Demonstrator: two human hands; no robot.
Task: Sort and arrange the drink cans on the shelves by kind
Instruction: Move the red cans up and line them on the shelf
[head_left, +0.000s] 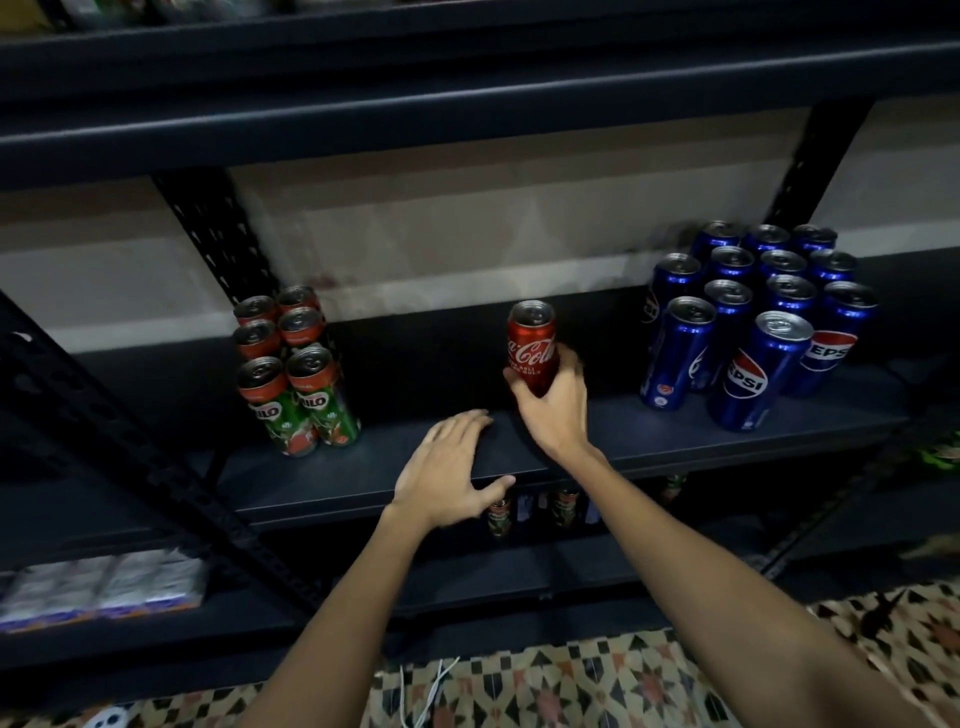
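Observation:
A red Coca-Cola can (530, 338) stands upright in the middle of the dark shelf (363, 473), and my right hand (553, 410) grips its lower half. My left hand (449, 467) lies flat with spread fingers on the shelf's front edge, just left of the can. Several green Milo cans (298, 374) are grouped in rows at the left of the shelf. Several blue Pepsi cans (758, 322) are grouped at the right.
An upper shelf (467, 119) hangs close overhead. A few more cans (563, 506) show on the lower shelf behind the front edge. A wrapped pack of cartons (104, 587) sits on the lower left shelf. Slanted perforated uprights (218, 239) flank the bay. Patterned floor lies below.

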